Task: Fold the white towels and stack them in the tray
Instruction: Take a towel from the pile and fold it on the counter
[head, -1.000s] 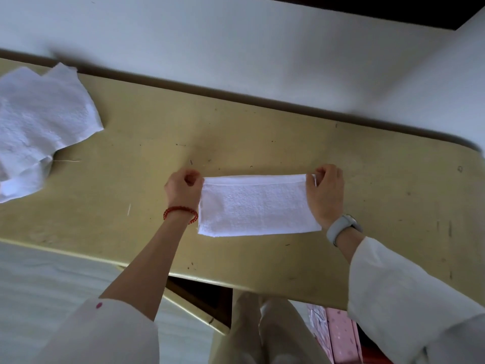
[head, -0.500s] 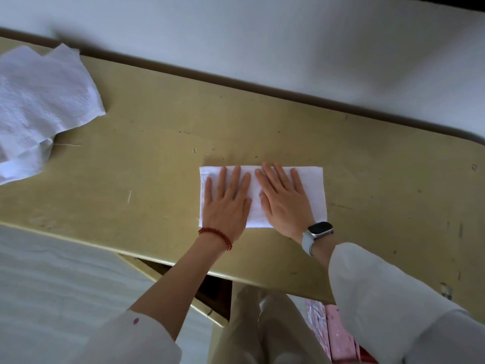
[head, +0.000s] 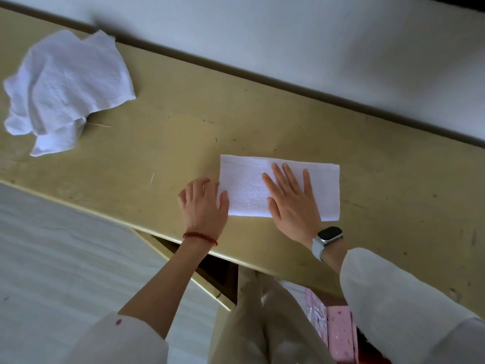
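crumpled towels (head: 65,88) sit in a heap at the far left end of the table (head: 183,106), i count at least two in there but can't tell for sure, could be more. then one folded towel (head: 244,190) lying flat as a long strip near the front edge, roughly mid table. left hand (head: 203,206) is at its left short end, thumb over the edge and fingers curled like it's pinching that end. right hand (head: 291,203) is flat and spread on the middle of the strip, pressing it down. no tray in sight

looks to me like the next fold is left end over to the right. i'd keep the right palm as the anchor at the crease line, lift the left end clean, match the corners to the right end, then smooth it

two hands, one bracelet (head: 200,238), one watch (head: 328,239)
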`<state>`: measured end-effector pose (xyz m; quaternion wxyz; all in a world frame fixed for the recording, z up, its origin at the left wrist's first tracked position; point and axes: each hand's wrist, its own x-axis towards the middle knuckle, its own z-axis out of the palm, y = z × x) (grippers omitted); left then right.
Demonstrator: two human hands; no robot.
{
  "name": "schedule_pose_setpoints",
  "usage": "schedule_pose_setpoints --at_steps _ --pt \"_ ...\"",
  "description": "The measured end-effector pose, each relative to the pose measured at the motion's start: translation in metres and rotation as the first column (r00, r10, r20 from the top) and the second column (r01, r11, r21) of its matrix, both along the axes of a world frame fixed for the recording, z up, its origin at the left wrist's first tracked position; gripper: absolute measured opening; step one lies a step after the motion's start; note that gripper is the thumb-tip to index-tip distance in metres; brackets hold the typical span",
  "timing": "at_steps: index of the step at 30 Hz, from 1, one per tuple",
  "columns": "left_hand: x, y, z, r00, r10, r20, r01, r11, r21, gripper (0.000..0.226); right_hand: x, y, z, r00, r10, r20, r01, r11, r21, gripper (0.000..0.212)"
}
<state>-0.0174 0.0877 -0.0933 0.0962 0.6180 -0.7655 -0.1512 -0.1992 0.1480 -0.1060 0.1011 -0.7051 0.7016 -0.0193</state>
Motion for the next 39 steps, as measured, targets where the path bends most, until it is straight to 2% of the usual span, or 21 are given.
schedule_pose_setpoints --at_steps 3,7,14,21,27,29,30,33,36,38,39 --pt "-0.004 0.004 0.005 0.980 0.201 0.014 -0.201 0.970 0.135 0.025 0.011 0.002 -0.004 0.999 0.035 -0.005 -0.035 0.999 0.036 0.050" --pt "-0.002 0.005 -0.001 0.958 0.279 0.062 -0.286 0.942 0.175 0.028 0.012 0.001 -0.013 1.000 0.023 -0.008 -0.023 0.998 0.059 0.051" --pt "-0.001 0.004 -0.006 0.972 0.237 0.013 -0.235 0.958 0.166 0.025 0.014 -0.001 -0.009 1.000 0.003 0.024 -0.004 0.998 0.056 0.050" --pt "-0.002 0.002 -0.003 0.969 0.239 0.060 -0.246 0.956 0.163 0.023 0.014 -0.024 -0.007 0.997 -0.058 0.048 0.053 0.994 0.091 0.063" --pt "-0.001 0.004 -0.002 0.966 0.233 0.111 -0.244 0.965 0.100 0.016 0.006 -0.025 -0.006 0.995 -0.054 0.086 0.047 0.996 0.074 0.063" --pt "-0.004 0.004 -0.002 0.978 0.183 0.099 -0.182 0.983 -0.020 0.012 0.004 -0.022 0.000 0.994 -0.064 0.094 0.061 0.998 0.033 0.060" --pt "-0.008 0.003 -0.003 0.988 0.131 0.081 -0.124 0.988 -0.089 0.017 0.003 -0.019 0.002 0.995 -0.066 0.074 0.066 0.998 0.001 0.057" --pt "-0.029 -0.002 -0.006 0.985 -0.156 0.072 0.166 0.970 -0.176 0.033 0.000 -0.009 -0.001 0.996 -0.084 0.002 0.084 0.995 -0.058 0.052" --pt "-0.053 -0.001 -0.009 0.923 -0.368 0.112 0.367 0.930 0.029 0.052 -0.006 -0.003 -0.011 0.991 -0.132 -0.017 0.132 0.991 -0.024 0.052" --pt "-0.056 -0.001 -0.020 0.899 -0.409 0.159 0.384 0.908 0.164 0.062 -0.015 0.002 -0.016 0.991 -0.135 -0.018 0.134 0.991 -0.023 0.051" --pt "-0.052 -0.001 -0.027 0.891 -0.412 0.191 0.385 0.908 0.166 0.061 -0.021 0.005 -0.019 0.992 -0.121 -0.030 0.120 0.992 -0.032 0.050"
